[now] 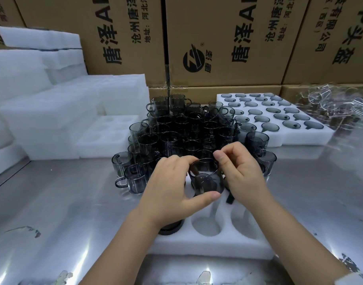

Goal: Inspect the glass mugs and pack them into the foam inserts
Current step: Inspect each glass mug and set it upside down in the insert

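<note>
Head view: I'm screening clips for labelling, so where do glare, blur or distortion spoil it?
In the head view, bright streaks of glare run across the metal table; the clear glassware at far right is smeared; the cartons lean outward from wide-angle distortion; the grey mug between the left hand and right hand is sharp.

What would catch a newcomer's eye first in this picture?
First, the smoky grey mug at the centre, held by the left hand and the right hand above a white foam insert. Behind it stands a dense cluster of grey mugs, and further back, cardboard boxes with large black lettering.
</note>
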